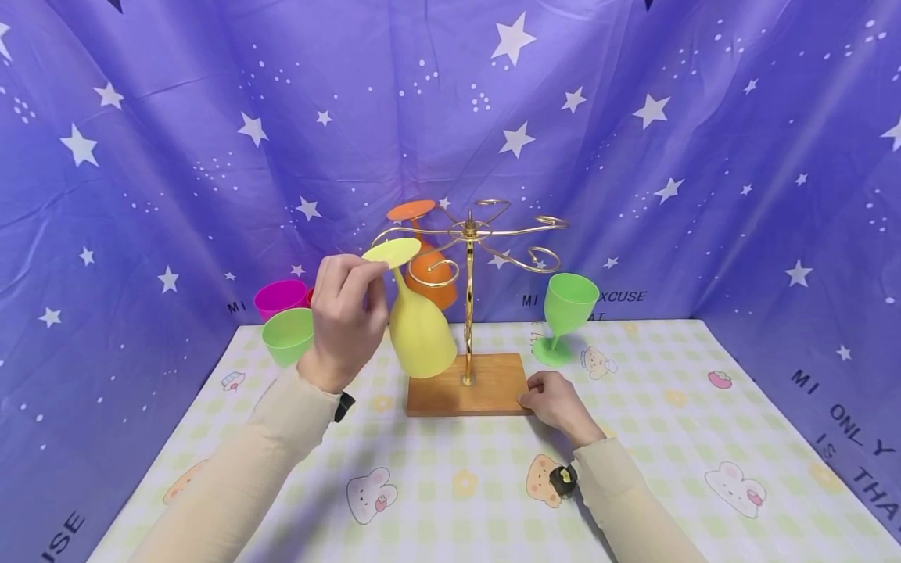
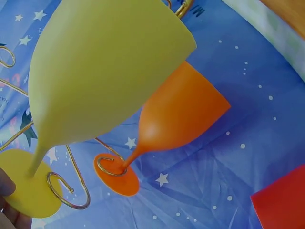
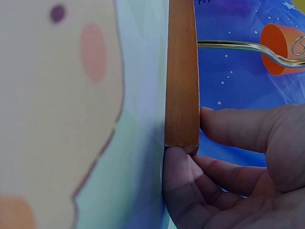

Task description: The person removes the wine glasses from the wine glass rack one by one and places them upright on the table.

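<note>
My left hand [image 1: 348,320] pinches the foot of a yellow goblet [image 1: 422,336], which hangs upside down and tilted, bowl toward the lower right. Its stem is beside the front-left curled hook of a gold rack [image 1: 469,305]; the left wrist view shows the hook close to the foot [image 2: 28,191]. Behind it, an orange goblet [image 1: 442,283] hangs upside down from another hook. With my right hand [image 1: 559,407] I hold the right end of the rack's wooden base [image 1: 496,395]; in the right wrist view the thumb [image 3: 233,126] lies on its top and fingers touch its end.
Upright at the right stands a light green goblet [image 1: 570,305]. Left of the rack are a magenta goblet [image 1: 278,297], another green goblet [image 1: 285,344] and a red one [image 2: 283,198], partly hidden by my left hand. A starry purple curtain [image 1: 401,102] backs the checked tablecloth [image 1: 450,500].
</note>
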The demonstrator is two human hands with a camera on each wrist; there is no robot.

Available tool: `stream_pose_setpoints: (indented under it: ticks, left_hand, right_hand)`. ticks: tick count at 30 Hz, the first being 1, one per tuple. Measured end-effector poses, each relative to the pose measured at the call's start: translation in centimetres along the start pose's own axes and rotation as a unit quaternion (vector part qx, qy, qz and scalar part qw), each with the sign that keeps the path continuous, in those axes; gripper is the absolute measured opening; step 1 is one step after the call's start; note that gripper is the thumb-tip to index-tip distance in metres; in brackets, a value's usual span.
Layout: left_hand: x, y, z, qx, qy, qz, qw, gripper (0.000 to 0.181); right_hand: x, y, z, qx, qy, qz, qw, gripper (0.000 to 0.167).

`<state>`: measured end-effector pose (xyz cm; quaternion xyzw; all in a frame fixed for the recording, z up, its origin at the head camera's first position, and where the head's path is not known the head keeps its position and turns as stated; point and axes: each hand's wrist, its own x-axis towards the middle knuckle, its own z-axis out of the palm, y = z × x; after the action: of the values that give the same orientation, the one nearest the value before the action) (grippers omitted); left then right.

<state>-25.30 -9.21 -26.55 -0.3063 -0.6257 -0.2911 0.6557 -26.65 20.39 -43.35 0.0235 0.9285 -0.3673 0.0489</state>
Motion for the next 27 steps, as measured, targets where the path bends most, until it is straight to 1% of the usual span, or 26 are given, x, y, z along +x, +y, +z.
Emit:
stream_pose_setpoints:
  ticks: [8,14,22,27]
  left_hand:
    - [-0.6,0.3,-0.2,-0.007,0.019,0.008,0.9998,0.015]
    - [-1.0,0.5,-0.3,-0.013,0.028,0.016,0.9994,0.015]
    - [-1.3,0.8,-0.5,-0.026,0.058,0.033,0.9974,0.015]
    - [-1.8,1.0,-0.6,-0.022,0.056,0.03,0.9977,0.014]
  right_hand:
    - [-0.1,-0.1,-0.1,0.006,-0.003,0.002,1.0,0.035]
    - [-0.1,-0.2,0.0,0.012,-0.002,0.005,0.9999,0.034]
    - [0.0,-0.1,0.0,0.011,-0.003,0.004,0.9999,0.033]
    - [0.0,-0.1,0.1,0.012,-0.002,0.009,0.9999,0.033]
